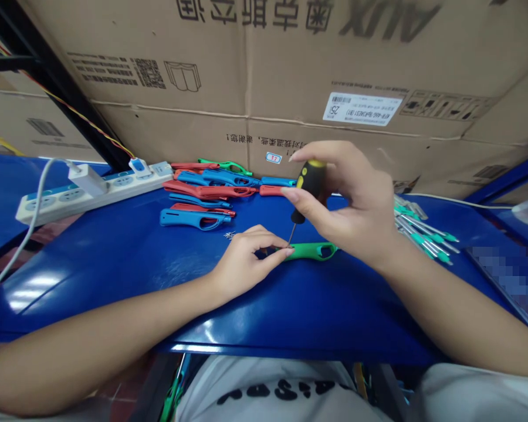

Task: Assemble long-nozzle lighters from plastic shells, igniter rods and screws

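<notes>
A green lighter casing (310, 251) lies on the blue table, its trigger opening toward the right. My left hand (250, 258) pinches the casing's left end between thumb and fingers, covering that part. Above it, my right hand (356, 199) is closed around a black and yellow screwdriver (310, 181). The screwdriver stands nearly upright, its thin shaft running down to the casing beside my left fingertips. Whether the tip sits on a screw is hidden. A small heap of screws (229, 235) lies just behind my left hand.
Red, blue and green lighter casings (206, 190) are piled at the back. Metal rods with green ends (426, 234) lie at the right. A white power strip (97, 190) with plugs and cords is on the left. A large cardboard box (246, 76) stands behind the table (334, 310).
</notes>
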A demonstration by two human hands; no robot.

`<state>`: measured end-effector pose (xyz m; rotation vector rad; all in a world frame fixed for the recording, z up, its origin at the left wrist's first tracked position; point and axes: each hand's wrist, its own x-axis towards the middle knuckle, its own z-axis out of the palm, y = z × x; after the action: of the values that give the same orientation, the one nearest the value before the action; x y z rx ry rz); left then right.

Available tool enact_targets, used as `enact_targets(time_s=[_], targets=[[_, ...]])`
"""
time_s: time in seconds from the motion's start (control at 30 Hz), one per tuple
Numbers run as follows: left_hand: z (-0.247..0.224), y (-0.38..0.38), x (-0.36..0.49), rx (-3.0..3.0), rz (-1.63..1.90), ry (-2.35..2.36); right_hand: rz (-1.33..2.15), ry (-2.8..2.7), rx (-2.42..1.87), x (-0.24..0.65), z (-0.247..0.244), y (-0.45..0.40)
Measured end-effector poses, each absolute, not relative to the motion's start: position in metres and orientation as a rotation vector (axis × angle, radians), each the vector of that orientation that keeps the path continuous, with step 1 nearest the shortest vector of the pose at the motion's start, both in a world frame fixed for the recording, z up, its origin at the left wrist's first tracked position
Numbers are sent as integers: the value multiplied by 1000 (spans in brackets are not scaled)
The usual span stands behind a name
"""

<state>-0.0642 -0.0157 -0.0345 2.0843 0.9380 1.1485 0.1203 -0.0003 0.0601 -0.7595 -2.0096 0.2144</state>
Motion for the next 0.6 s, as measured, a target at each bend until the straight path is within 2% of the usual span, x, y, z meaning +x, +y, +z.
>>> enact_targets(time_s=[0.23,0.6], targets=[[-41,-7,-67,2111,1106,971,556,-2113,-724,132,46,5],[-39,-3,-69,2189,1029,947,447,-2078,-754,135,35,6]])
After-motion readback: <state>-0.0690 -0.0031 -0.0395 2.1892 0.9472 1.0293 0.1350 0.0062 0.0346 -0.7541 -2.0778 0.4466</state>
